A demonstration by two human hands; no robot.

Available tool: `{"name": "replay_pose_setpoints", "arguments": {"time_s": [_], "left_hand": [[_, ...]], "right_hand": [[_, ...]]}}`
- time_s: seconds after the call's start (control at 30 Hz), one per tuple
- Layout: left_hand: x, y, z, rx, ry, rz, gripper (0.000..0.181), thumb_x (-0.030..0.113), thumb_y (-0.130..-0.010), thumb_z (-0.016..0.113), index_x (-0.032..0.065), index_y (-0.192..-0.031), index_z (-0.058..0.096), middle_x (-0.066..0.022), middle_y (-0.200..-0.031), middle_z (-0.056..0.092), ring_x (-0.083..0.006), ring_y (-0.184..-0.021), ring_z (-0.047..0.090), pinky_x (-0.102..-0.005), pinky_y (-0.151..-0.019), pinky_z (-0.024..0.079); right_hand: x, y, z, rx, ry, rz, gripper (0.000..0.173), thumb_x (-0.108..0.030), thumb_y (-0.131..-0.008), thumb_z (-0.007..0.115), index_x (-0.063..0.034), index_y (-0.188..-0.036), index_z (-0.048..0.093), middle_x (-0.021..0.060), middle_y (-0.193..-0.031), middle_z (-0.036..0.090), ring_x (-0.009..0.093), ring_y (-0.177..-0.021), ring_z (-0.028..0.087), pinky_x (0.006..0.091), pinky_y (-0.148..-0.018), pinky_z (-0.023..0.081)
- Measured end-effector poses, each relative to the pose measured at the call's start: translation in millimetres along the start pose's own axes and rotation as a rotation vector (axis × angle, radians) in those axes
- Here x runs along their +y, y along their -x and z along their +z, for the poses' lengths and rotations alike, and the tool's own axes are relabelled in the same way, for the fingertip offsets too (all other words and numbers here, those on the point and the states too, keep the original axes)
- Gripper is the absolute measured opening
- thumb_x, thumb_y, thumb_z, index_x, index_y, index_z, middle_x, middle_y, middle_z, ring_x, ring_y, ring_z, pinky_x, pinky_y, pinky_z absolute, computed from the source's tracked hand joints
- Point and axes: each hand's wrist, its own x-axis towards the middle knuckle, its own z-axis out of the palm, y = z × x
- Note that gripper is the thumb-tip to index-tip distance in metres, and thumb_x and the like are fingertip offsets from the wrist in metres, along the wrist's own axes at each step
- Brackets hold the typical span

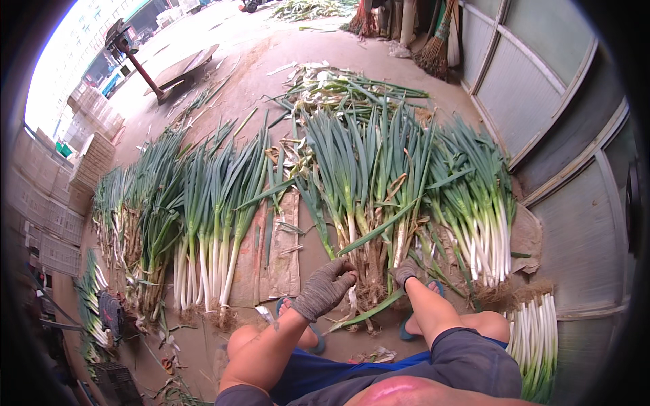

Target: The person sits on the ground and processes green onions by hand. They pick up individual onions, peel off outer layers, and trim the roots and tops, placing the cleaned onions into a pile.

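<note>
A pile of long green onions (pixel 373 167) lies in front of me, with green tops away from me and brown, rooty ends (pixel 370 284) between my feet. My left hand (pixel 325 288), in a grey-brown knit glove, is at the pile's left edge with fingers and thumb curled. Whether anything is between them is unclear. At the lower end of a pale stalk (pixel 399 242) is my gloved right hand (pixel 405 272), its fingers closing around it. A loose green leaf (pixel 373 310) slants across the roots below both hands.
Cleaner onions lie in bunches to the left (pixel 216 218) and right (pixel 477 218). Another white-stemmed bunch (pixel 533 330) is beside my right knee. Trimmed leaves (pixel 335 91) are heaped beyond. A platform scale (pixel 177 71), stacked boxes (pixel 45 198), brooms (pixel 436 45) and a panelled wall (pixel 538 91) surround the floor.
</note>
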Motion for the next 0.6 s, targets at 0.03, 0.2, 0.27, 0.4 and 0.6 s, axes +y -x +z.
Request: {"name": "replay_pose_setpoints", "arguments": {"time_s": [0.03,0.2,0.27,0.4,0.6], "left_hand": [[-4.7,0.9,-0.1,-0.001,0.024,0.035,0.027,0.024,-0.091,0.062,0.0013,-0.106,0.063,-0.0073,-0.086,0.065,-0.0133,-0.083,0.061,-0.0314,-0.079,0.050],[-1.2,-2.4,11.7,-0.015,-0.054,0.121,0.031,0.027,-0.092,0.060,-0.0005,-0.105,0.062,-0.0082,-0.086,0.065,-0.0139,-0.081,0.061,-0.0302,-0.076,0.049],[5.2,-6.8,18.8,-0.037,-0.057,0.168,0.032,0.028,-0.091,0.059,-0.0008,-0.105,0.062,-0.0091,-0.086,0.065,-0.0152,-0.082,0.061,-0.0310,-0.076,0.049],[12.4,1.3,17.7,-0.008,-0.023,0.179,0.035,0.028,-0.090,0.058,-0.0032,-0.104,0.063,-0.0136,-0.093,0.068,-0.0194,-0.088,0.065,-0.0321,-0.081,0.050],[22.4,-11.9,42.5,-0.080,0.218,0.145,0.021,0.019,-0.088,0.059,0.0046,-0.103,0.062,-0.0109,-0.090,0.064,-0.0203,-0.088,0.063,-0.0309,-0.084,0.048]], "right_hand": [[-10.4,1.2,-31.6,0.010,-0.171,0.080,0.026,-0.024,-0.082,0.065,0.0026,-0.079,0.067,0.0173,-0.065,0.061,0.030,-0.055,0.060,0.0496,-0.055,0.047],[-45.9,0.3,-147.3,-0.515,-1.479,0.510,0.018,-0.016,-0.091,0.056,-0.0019,-0.079,0.057,0.0111,-0.060,0.055,0.024,-0.046,0.051,0.0409,-0.044,0.043],[-39.8,-18.7,-176.3,-0.422,-1.323,0.336,0.016,-0.018,-0.092,0.054,-0.0025,-0.088,0.056,0.0095,-0.065,0.056,0.022,-0.046,0.050,0.0378,-0.042,0.043],[-81.7,10.7,-262.9,-0.359,-1.406,0.115,0.017,-0.020,-0.093,0.052,-0.0051,-0.101,0.053,0.0049,-0.069,0.055,0.015,-0.045,0.048,0.0314,-0.039,0.040],[-108.8,150.8,-394.0,-0.335,-1.487,-0.096,0.021,-0.017,-0.096,0.048,-0.0075,-0.115,0.050,-0.0003,-0.070,0.049,0.009,-0.046,0.045,0.0244,-0.039,0.037]]}}
